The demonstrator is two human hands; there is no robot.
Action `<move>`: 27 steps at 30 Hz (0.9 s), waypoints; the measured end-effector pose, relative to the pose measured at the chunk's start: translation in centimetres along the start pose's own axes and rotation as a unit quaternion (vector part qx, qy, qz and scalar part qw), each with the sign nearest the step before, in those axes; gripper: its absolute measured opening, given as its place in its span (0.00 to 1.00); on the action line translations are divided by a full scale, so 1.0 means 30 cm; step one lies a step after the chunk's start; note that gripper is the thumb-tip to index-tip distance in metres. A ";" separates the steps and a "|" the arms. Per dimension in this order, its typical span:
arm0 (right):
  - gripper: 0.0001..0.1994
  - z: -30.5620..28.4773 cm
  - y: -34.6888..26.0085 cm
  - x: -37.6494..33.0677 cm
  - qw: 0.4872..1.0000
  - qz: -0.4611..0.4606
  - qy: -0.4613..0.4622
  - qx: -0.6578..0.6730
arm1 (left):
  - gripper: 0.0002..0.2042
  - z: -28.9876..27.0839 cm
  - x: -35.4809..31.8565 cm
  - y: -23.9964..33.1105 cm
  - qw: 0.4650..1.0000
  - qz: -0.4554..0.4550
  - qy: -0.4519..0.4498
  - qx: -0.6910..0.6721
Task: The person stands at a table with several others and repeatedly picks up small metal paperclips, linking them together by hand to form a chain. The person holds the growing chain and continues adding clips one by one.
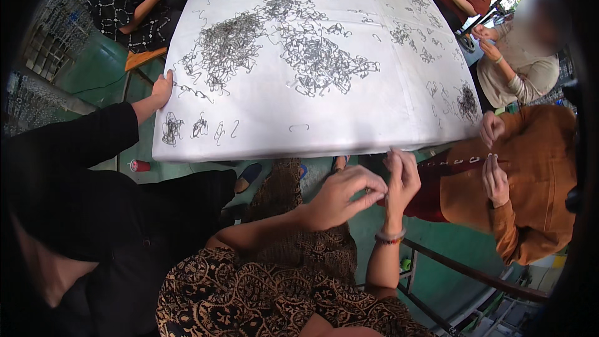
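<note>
My left hand (343,195) and my right hand (402,178) meet just below the near edge of a white table (324,131). Their fingertips pinch together on a small metal wire hook (392,150) that I can barely make out. Heaps of tangled grey wire hooks (312,56) cover the tabletop. A beaded bracelet sits on my right wrist.
A person in black at the left rests a hand (163,87) on the table edge. A person in brown at the right (530,181) works with a string of hooks. More people sit at the far side. A red spool (140,165) lies on the green floor.
</note>
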State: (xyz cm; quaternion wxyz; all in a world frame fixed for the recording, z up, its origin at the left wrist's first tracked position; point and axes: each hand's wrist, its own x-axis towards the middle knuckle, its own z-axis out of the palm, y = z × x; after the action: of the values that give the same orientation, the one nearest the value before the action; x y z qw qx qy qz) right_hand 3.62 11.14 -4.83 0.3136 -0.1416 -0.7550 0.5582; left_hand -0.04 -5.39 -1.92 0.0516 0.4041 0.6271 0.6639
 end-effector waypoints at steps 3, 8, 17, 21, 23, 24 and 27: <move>0.09 0.141 0.092 0.222 0.970 -0.158 -0.130 -0.135 | 0.06 -0.008 -0.001 0.001 0.999 0.022 -0.017 -0.019; 0.14 0.437 0.301 0.476 0.888 -0.299 -0.258 -0.234 | 0.07 0.000 -0.018 -0.023 0.999 -0.017 -0.040 -0.031; 0.11 0.512 0.390 0.527 0.874 -0.256 -0.255 -0.325 | 0.07 0.011 -0.024 -0.027 0.997 -0.053 -0.034 -0.047; 0.12 0.476 0.375 0.513 0.936 -0.191 -0.178 -0.235 | 0.05 0.015 -0.026 -0.005 0.998 -0.045 -0.031 -0.045; 0.13 0.453 0.364 0.508 0.951 -0.087 -0.187 -0.230 | 0.05 0.024 -0.025 0.005 0.997 -0.045 -0.031 -0.056; 0.14 0.439 0.357 0.511 0.956 -0.043 -0.193 -0.217 | 0.05 0.027 -0.025 0.009 0.998 -0.037 -0.031 -0.048; 0.14 0.393 0.321 0.517 0.956 0.029 -0.195 -0.215 | 0.05 0.034 -0.026 0.021 0.998 -0.047 -0.027 -0.038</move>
State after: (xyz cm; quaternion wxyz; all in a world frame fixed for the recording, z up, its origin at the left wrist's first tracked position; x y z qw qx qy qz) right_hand -16.98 14.23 -11.05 0.1058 -0.1157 -0.8995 0.4079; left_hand 1.37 -5.16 -1.87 0.1150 0.3892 0.6179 0.6734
